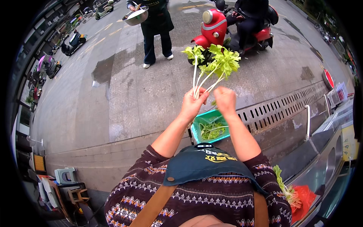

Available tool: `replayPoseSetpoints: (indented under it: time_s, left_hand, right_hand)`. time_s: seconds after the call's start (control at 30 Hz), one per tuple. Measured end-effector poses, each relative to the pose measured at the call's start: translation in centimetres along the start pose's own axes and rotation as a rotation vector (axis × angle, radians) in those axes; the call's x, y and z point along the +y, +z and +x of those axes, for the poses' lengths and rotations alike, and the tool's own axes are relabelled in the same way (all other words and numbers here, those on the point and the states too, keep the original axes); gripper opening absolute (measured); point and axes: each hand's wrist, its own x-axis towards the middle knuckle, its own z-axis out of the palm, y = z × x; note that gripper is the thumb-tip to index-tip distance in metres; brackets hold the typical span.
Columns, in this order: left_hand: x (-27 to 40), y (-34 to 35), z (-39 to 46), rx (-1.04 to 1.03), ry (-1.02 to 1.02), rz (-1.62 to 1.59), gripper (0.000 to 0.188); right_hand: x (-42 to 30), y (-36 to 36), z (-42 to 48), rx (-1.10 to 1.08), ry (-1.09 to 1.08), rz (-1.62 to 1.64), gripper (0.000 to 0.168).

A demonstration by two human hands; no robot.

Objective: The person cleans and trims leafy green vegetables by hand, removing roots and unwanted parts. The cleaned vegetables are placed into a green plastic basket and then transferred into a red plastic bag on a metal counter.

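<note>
My left hand [193, 102] holds a small bunch of celery [202, 79] by the lower stalks, with the leafy tops pointing away from me. Close to its right is my right hand [225, 100], blurred, with curled fingers; a bit of green shows beneath it, and whether it grips that is unclear. Below both hands stands a turquoise plastic basket [197, 135] with celery leaves and thin stalks [213, 130] inside. More celery [292, 195] lies by a red plastic bag [305, 200] at my lower right.
A person with a metal bowl [136, 17] stands ahead; another sits on a red scooter [215, 29]. A slotted drain grate [279, 106] runs to the right, beside a white pipe [307, 123] and a metal counter [320, 167]. A plastic stool [65, 176] stands at lower left.
</note>
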Motion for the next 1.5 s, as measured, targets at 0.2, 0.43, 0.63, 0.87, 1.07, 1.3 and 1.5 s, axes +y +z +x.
replayPoseSetpoints:
  time_s: [0.2,0.43,0.63,0.87,1.07,1.3,1.5]
  left_hand:
    - [1.3,-1.4,0.8,-0.050,-0.053,-0.050,0.012]
    - [-0.1,-1.2,1.9,-0.031,-0.036,-0.088,0.014]
    - [-0.3,-1.2,2.1,-0.108,-0.082,-0.085,0.014]
    - [-0.3,-1.4,2.6,-0.066,-0.116,-0.104,0.014]
    - [-1.1,-2.7,2.8,-0.011,-0.167,-0.144,0.015]
    - [-1.0,-3.8,3.6,0.013,-0.165,-0.247,0.014]
    - [0.7,-2.0,3.6,0.052,-0.123,-0.229,0.018]
  right_hand:
    - [8.5,-4.2,2.3,-0.053,0.164,-0.256,0.031]
    - [16.4,-1.1,-1.0,-0.339,0.329,-0.455,0.035]
    - [18.3,-0.7,-2.3,-0.351,0.300,-0.532,0.045]
    - [11.3,-2.0,0.2,-0.281,0.149,-0.241,0.037]
    - [4.0,-1.5,1.0,-0.146,-0.124,-0.080,0.027]
    - [-9.3,-2.1,4.0,-0.008,-0.624,-0.032,0.043]
    - [-16.5,-2.9,4.5,0.192,-1.064,0.080,0.050]
